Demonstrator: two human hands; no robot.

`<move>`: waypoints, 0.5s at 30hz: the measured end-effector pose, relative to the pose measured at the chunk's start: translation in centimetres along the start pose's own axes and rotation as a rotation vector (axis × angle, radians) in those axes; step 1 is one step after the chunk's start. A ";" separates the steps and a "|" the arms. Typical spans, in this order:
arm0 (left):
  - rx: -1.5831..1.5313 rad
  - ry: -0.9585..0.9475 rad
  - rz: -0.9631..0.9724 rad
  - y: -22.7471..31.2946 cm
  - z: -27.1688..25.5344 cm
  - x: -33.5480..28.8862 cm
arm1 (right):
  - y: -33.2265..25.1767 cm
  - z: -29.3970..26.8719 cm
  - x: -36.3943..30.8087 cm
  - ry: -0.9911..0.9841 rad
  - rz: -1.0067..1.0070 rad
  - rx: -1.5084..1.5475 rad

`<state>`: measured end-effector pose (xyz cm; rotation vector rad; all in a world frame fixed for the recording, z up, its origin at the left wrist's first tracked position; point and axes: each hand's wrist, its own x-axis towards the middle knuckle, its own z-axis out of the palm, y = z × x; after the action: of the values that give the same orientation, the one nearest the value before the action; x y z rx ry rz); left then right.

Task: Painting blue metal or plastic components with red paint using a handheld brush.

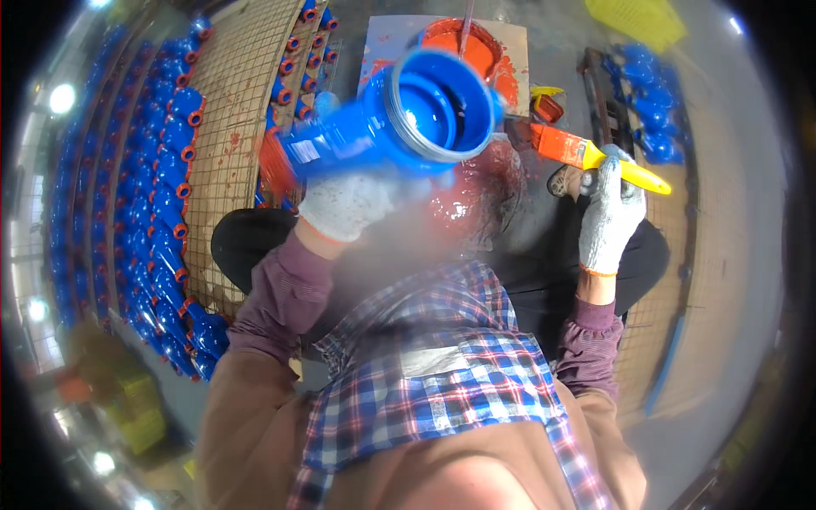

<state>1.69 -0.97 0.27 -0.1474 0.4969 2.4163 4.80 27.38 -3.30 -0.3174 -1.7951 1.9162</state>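
Blue fitting (365, 136) right up close, folks, raised in front of the chest, its wide threaded mouth gaping up at us! Its slimmer body slants off to the left and finishes in an orange-red end, a touch blurred, with a pale label on the side.

Underneath, the left hand (344, 204) in its whitish glove does the carrying, fingers clamped around the body of that fitting. Over on the other side, the right hand (610, 208), gloved too, has its fingers closed on a paintbrush (642, 177): yellow handle, bristles loaded with orange-red, pointing left toward the mouth but apart from it!

Below, a plaid apron (425, 378) in blue, white and red covers the chest, with dark trousers (255, 242) spread wide at the knees. Between those knees sits a glossy red mass (476, 200), half hidden by the fitting; what it is, I can't tell.

Just beyond, a round pan (480, 51) of orange-red paint stands on a smeared board (391, 38), a thin stick (467, 25) upright in it, and a small yellow container (548, 104) beside it.

Further out, look left: wire mesh (225, 110) and row upon row of blue fittings with orange-red ends (174, 170)! On the right, another blue batch (654, 102), and a yellow basket (637, 19) up in the far corner.
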 end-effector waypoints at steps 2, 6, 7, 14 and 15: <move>0.009 0.090 -0.049 0.3 -1.8 1.3 | 0.6 0.0 0.3 -0.002 0.042 0.023; 0.268 0.114 0.028 0.7 -7.8 3.0 | 1.9 1.1 0.7 -0.028 0.114 -0.045; 0.281 0.203 0.090 0.5 -8.0 3.4 | 2.1 1.2 1.1 -0.043 0.128 -0.074; 0.419 0.150 0.045 2.4 -9.5 2.1 | 4.7 4.5 5.9 -0.113 0.133 -0.020; 0.424 0.214 0.070 2.2 -10.5 2.0 | 5.0 5.3 6.7 -0.119 0.155 0.022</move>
<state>-1.48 -5.45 -9.20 -0.2064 1.1130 2.3132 -4.39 26.07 -6.56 -0.3506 -1.8725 2.0998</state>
